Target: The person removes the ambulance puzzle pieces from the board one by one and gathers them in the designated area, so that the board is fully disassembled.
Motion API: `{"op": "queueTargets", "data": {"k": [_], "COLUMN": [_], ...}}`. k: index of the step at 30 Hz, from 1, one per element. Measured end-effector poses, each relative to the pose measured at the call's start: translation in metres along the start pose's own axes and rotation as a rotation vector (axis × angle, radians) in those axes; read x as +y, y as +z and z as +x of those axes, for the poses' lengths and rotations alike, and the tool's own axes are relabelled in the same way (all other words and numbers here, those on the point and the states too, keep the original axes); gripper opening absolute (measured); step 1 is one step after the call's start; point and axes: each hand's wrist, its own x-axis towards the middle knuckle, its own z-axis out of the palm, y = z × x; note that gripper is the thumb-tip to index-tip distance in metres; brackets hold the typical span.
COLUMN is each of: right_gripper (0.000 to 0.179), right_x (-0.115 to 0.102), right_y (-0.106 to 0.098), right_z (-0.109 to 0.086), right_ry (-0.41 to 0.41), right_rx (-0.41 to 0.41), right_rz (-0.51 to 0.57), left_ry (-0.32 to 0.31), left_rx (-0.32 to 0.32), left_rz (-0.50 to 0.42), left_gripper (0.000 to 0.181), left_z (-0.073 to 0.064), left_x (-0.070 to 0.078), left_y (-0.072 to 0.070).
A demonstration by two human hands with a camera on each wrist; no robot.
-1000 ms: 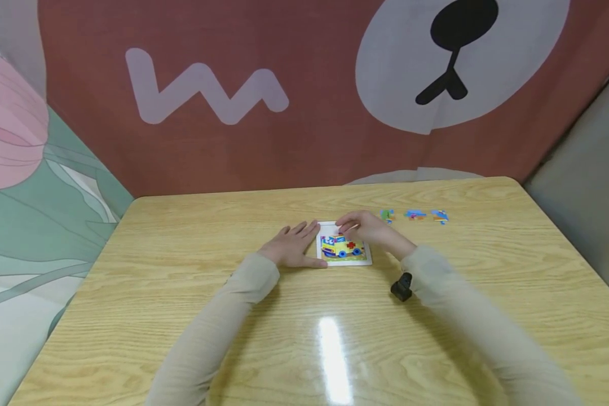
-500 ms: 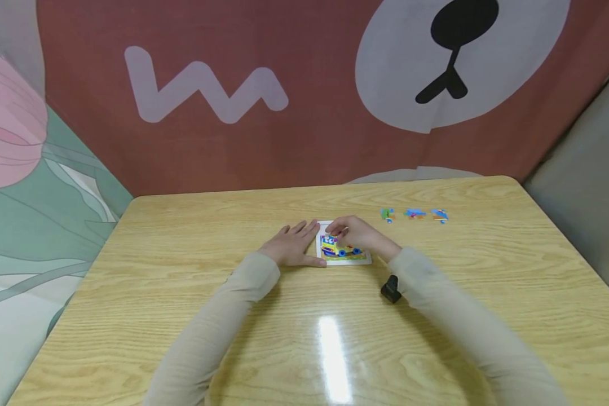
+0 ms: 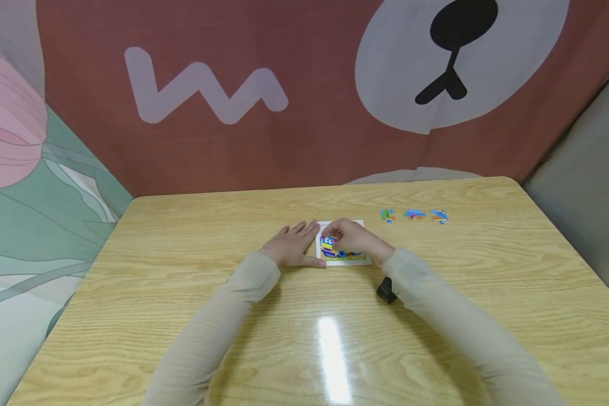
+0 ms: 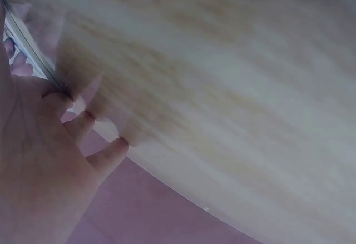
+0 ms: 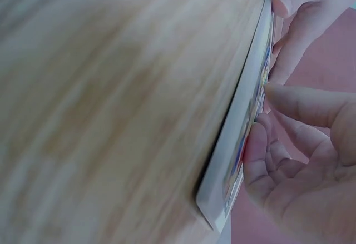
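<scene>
A small jigsaw puzzle in a white frame lies on the wooden table, with part of a yellow vehicle picture showing. My left hand lies flat at the frame's left side, fingers spread, thumb along the near left corner. My right hand is over the middle of the puzzle and hides much of it. In the right wrist view its thumb and curled fingers come together at the puzzle's surface, pinching what seems to be a puzzle piece. The piece itself is mostly hidden.
Three loose puzzle pieces lie in a row behind and right of the frame: a green one, a blue and pink one and a blue and orange one. A black wrist device hangs below my right sleeve.
My right hand has moved left and slightly nearer, from the frame's upper part to the picture's left-middle. My left hand and the loose pieces have stayed put.
</scene>
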Motion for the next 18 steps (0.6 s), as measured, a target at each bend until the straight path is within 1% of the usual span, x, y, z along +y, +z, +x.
{"op": "queueTargets", "data": {"k": [6,14,18], "right_gripper": [0.038,0.038,0.037], "right_x": [-0.0002,-0.0002,0.0006], "right_y": [-0.0002,-0.0006,-0.0009], "right_z": [0.0006,0.0026,0.0028], "right_ry": [-0.022,-0.009,-0.008], "right_rx": [-0.021,-0.029,-0.016], "right_rz": [-0.041,-0.032,-0.029], "left_ry": [0.002,0.001,0.004], "left_rx": [0.0,-0.009,-0.006], "left_rz": [-0.005,-0.017,-0.017], "left_gripper": [0.098,0.098,0.097], "left_z": [-0.0008,-0.0026,-0.0022], "left_x": [0.0,0.0014,0.0013], "left_y": [-0.0001,-0.0021,-0.0022]}}
